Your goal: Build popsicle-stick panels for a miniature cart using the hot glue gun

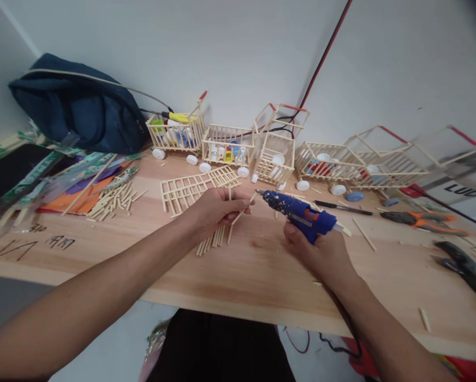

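Head view: my left hand (228,209) pinches a thin wooden stick (238,216) over the worktop (262,281); my right hand (317,252) grips a blue glue gun (297,211), nozzle just beside the stick's upper end. Stick grid (185,191) lies beyond my left hand; small wheeled carts (273,168) behind.

The right hand (331,257) grips a blue glue gun (296,208). The left hand (212,209) pinches a wooden stick (238,217). Miniature shopping carts (199,132) stand beyond.

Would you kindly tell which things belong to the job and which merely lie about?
Likely job things:
- blue glue gun, in the right hand
- wooden sticks, in the left hand
- loose stick pile

Likely just lying about:
- navy bag
- black pen
- orange-handled pliers
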### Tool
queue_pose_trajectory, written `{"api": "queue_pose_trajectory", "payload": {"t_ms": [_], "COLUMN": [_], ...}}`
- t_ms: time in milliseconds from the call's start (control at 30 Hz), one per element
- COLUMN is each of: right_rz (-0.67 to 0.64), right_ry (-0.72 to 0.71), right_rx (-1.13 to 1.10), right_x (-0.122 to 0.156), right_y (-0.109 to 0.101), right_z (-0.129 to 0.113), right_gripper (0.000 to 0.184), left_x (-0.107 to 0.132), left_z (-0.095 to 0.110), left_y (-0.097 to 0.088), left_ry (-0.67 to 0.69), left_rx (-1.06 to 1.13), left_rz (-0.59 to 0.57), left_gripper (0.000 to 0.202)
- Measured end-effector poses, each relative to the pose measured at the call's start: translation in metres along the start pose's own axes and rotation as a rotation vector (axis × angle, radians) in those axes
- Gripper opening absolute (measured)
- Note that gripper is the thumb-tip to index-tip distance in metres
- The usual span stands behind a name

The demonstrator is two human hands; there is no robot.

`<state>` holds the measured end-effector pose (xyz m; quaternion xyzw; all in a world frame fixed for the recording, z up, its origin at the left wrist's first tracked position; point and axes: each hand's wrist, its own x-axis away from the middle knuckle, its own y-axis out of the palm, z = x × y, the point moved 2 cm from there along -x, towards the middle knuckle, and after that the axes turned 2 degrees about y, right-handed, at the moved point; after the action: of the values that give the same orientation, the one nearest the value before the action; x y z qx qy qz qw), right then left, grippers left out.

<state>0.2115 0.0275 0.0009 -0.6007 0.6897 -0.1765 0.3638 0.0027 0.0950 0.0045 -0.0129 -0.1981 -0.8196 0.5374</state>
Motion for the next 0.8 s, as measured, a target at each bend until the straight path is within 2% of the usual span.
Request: {"api": "queue_pose_trajectory", "payload": {"t_ms": [100, 233, 333, 433, 600, 700, 800], "right_rz": [0.06, 0.103, 0.05, -0.027, -0.096, -0.129, -0.086], "right_ry": [-0.038, -0.012, -0.002, 0.0, 0.097, 0.108, 0.092], "right_rx": [0.04, -0.015, -0.206, -0.487, -0.837, -0.846, -0.647], "right_x": [0.001, 0.004, 0.005, 0.006, 0.004, 0.003, 0.002], "right_y": [-0.001, -0.004, -0.005, -0.006, -0.007, -0.006, -0.008], "right_z": [0.003, 0.006, 0.002, -0.004, -0.012, -0.013, -0.009], "right_gripper": [0.028, 0.032, 0.035, 0.034, 0.042, 0.045, 0.044], "left_x": [0.0, -0.002, -0.004, -0.007, -0.009, -0.01, -0.009], "left_z": [0.0, -0.002, -0.004, -0.006, -0.009, -0.01, -0.01], "left_y": [-0.001, -0.003, -0.005, -0.008, -0.011, -0.012, -0.01], "left_ry": [-0.001, 0.012, 0.013, 0.024, 0.035, 0.041, 0.051], "left_rx": [-0.001, -0.012, -0.009, -0.016, -0.028, -0.03, -0.022], "left_rz": [0.009, 0.002, -0.007, -0.028, -0.014, -0.011, -0.029], "left_gripper": [0.006, 0.007, 0.007, 0.008, 0.006, 0.007, 0.01]}}
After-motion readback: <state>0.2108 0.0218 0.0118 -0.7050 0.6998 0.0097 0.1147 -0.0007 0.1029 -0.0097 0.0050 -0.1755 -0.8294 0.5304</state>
